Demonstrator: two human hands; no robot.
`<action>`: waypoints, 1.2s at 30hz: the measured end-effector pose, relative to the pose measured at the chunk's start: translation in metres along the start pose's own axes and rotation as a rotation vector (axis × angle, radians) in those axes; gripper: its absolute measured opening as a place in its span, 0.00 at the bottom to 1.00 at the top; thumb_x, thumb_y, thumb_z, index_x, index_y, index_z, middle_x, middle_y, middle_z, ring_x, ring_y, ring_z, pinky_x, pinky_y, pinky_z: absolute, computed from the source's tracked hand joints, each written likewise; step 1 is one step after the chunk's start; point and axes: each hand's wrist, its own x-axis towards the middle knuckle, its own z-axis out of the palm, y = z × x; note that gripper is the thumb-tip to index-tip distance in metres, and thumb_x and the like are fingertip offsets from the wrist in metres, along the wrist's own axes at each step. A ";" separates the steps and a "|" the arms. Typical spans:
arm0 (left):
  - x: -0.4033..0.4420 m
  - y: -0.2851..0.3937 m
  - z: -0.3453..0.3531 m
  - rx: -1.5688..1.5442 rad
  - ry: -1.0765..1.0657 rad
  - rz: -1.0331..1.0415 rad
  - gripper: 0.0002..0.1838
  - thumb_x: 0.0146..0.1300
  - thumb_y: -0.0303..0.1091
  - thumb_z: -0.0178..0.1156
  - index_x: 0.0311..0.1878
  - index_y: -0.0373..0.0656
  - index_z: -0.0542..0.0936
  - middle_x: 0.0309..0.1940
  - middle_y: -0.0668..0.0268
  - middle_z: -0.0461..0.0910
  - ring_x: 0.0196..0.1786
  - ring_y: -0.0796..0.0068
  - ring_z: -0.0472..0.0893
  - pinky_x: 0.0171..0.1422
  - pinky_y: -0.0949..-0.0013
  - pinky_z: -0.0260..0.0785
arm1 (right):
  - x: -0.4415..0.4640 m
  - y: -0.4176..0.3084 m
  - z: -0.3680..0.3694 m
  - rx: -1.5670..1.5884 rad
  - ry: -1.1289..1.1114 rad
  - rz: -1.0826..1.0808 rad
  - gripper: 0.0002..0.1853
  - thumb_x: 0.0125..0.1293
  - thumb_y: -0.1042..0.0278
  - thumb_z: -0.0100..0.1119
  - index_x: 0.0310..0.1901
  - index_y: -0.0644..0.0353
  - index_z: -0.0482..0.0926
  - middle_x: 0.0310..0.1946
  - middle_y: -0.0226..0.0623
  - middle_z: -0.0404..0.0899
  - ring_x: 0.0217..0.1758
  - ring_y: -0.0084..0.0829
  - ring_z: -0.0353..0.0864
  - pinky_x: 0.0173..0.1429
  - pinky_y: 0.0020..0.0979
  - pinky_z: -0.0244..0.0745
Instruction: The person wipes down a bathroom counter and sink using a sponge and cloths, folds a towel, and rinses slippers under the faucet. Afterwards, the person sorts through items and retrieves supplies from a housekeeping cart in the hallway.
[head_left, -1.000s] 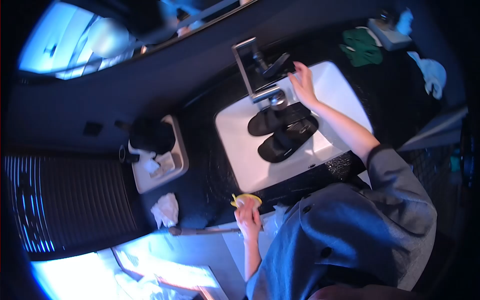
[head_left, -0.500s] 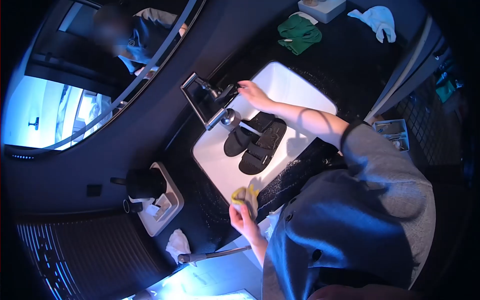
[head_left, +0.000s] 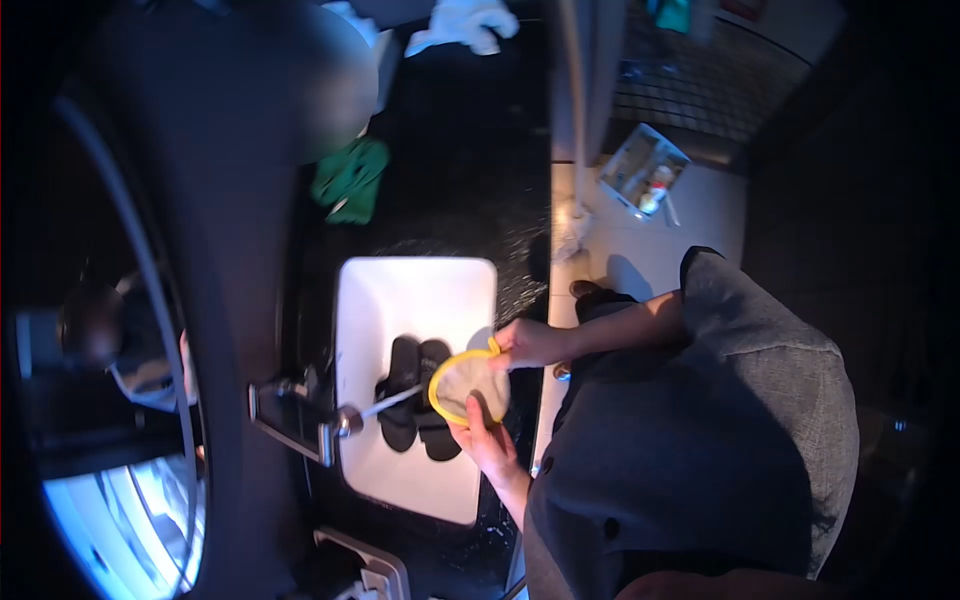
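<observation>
A beige cleaning cloth point(head_left: 459, 383) with a yellow edge and a small yellow loop is spread between my two hands. My left hand point(head_left: 487, 447) grips its lower side, the thumb lying over the fabric. At the upper edge, by the loop, my right hand point(head_left: 533, 344) pinches it. Just behind the cloth, two black slide sandals point(head_left: 402, 380) lie side by side in the white sink point(head_left: 410, 482); the cloth covers part of one. From the metal faucet point(head_left: 330, 435) a stream of water point(head_left: 392, 402) runs towards the sandals.
A green cloth point(head_left: 352, 180) and a white cloth point(head_left: 465, 25) lie on the wet black counter point(head_left: 455, 170). A tray point(head_left: 385, 565) with small items stands below the sink. On the floor sits a bin of bottles point(head_left: 645, 172). A mirror point(head_left: 110, 400) lines the left wall.
My right hand has left the faucet and taken hold of the cloth's edge. The cloth, bunched in my left hand before, is now spread. The view has turned.
</observation>
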 end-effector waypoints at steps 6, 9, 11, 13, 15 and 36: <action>0.024 -0.015 0.053 0.307 -0.126 0.017 0.19 0.63 0.27 0.49 0.57 0.36 0.64 0.52 0.58 0.70 0.52 0.72 0.71 0.56 0.70 0.63 | -0.075 0.029 -0.144 -0.014 0.503 0.069 0.12 0.59 0.61 0.57 0.34 0.62 0.76 0.26 0.29 0.75 0.29 0.18 0.72 0.31 0.24 0.69; 0.032 -0.023 0.074 0.359 -0.143 -0.014 0.16 0.64 0.29 0.49 0.53 0.35 0.68 0.48 0.58 0.74 0.48 0.72 0.73 0.53 0.71 0.66 | -0.125 0.096 -0.230 -0.082 0.828 0.217 0.10 0.59 0.63 0.56 0.34 0.61 0.76 0.26 0.30 0.75 0.28 0.20 0.72 0.31 0.26 0.69; 0.040 -0.026 0.091 0.376 -0.148 -0.037 0.16 0.64 0.29 0.49 0.53 0.35 0.68 0.47 0.58 0.74 0.48 0.71 0.74 0.52 0.71 0.66 | -0.156 0.149 -0.286 -0.132 1.052 0.292 0.11 0.58 0.63 0.56 0.35 0.63 0.77 0.24 0.32 0.76 0.28 0.22 0.73 0.33 0.28 0.70; 0.050 -0.029 0.106 0.393 -0.159 -0.041 0.16 0.64 0.30 0.49 0.53 0.35 0.68 0.47 0.57 0.74 0.47 0.71 0.74 0.52 0.70 0.66 | -0.179 0.182 -0.336 -0.217 1.282 0.406 0.13 0.56 0.61 0.56 0.36 0.64 0.78 0.24 0.38 0.78 0.30 0.27 0.76 0.36 0.32 0.71; 0.061 -0.032 0.115 0.413 -0.160 -0.046 0.16 0.64 0.30 0.50 0.53 0.35 0.68 0.47 0.57 0.74 0.47 0.71 0.74 0.52 0.70 0.66 | -0.192 0.188 -0.383 -0.325 1.422 0.575 0.15 0.55 0.58 0.57 0.37 0.63 0.78 0.29 0.42 0.80 0.34 0.35 0.79 0.40 0.35 0.72; 0.131 -0.023 0.156 0.496 -0.081 0.129 0.15 0.63 0.29 0.51 0.52 0.37 0.70 0.44 0.61 0.76 0.46 0.77 0.75 0.49 0.75 0.67 | 0.008 0.083 -0.431 -0.382 1.184 -0.382 0.15 0.63 0.67 0.49 0.51 0.60 0.70 0.39 0.32 0.73 0.41 0.21 0.71 0.49 0.23 0.65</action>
